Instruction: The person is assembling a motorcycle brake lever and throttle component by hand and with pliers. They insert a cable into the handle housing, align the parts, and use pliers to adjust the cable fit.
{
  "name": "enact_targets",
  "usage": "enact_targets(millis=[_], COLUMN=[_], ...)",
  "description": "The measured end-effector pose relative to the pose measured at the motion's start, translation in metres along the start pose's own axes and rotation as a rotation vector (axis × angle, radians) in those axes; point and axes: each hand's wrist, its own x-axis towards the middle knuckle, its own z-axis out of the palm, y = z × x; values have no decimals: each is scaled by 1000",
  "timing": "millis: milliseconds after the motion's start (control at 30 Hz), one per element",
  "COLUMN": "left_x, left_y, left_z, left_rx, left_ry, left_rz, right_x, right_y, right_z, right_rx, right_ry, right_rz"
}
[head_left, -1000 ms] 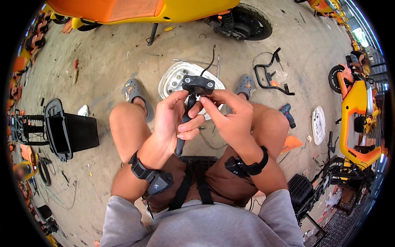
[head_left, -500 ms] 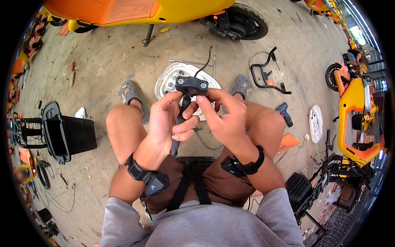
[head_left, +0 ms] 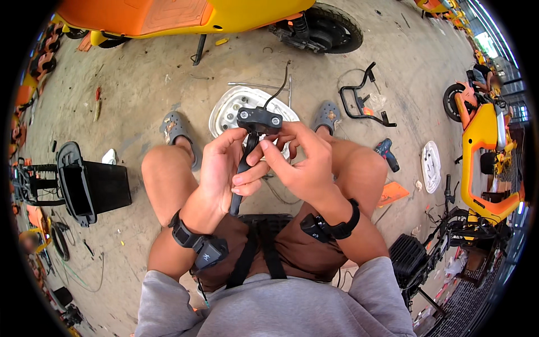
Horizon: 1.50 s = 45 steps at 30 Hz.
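Held up between my knees is a black brake lever [head_left: 259, 119] with a two-bolt clamp at its top and a thin cable rising from it. My left hand [head_left: 222, 163] is wrapped round it, and the lever's blade slants down past the fingers. My right hand [head_left: 300, 157] is closed at the right side of the clamp, thumb and fingers pinched against the lever's underside. Whether a small part sits between those fingertips is hidden. Beneath the lever lies a white tray [head_left: 220, 112] with several small metal parts in it.
A yellow-orange scooter [head_left: 247, 14] stands ahead. On the floor at right lie a black bent frame [head_left: 351, 104], a cordless drill [head_left: 387, 154], an orange piece [head_left: 394, 194] and a white panel [head_left: 431, 167]. A black bin [head_left: 106, 182] is at left. Another person [head_left: 482, 74] is at far right.
The lever and both hands have shifted slightly in view. My right thumb has moved a little left and down along the lever; the grip stays the same.
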Motion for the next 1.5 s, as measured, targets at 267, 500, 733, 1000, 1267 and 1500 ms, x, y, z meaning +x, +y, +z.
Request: enact_targets(millis=[267,500,733,1000,1267,1500], left_x=[1,0,1,2,2,3], left_y=[0,0,0,-2,-2,-3], left_z=[-1,2,-1,-1,-3,-3], left_rx=[2,-11,-8,-51,-79,-74], left_ry=[-5,4,2,20,-17,-5], left_rz=[-11,-18,-29,-11,-25,-17], right_x=[0,-3,-1,0,5,-2], right_y=[7,10,3,6,6,4], right_z=[0,0,-2,-2,-8,-2], right_rx=[-12,-84,-108,-64,-169,-44], right_ry=[6,-19,-23,-75,-6,-13], right_rz=[-49,-53,-56,40,-204,61])
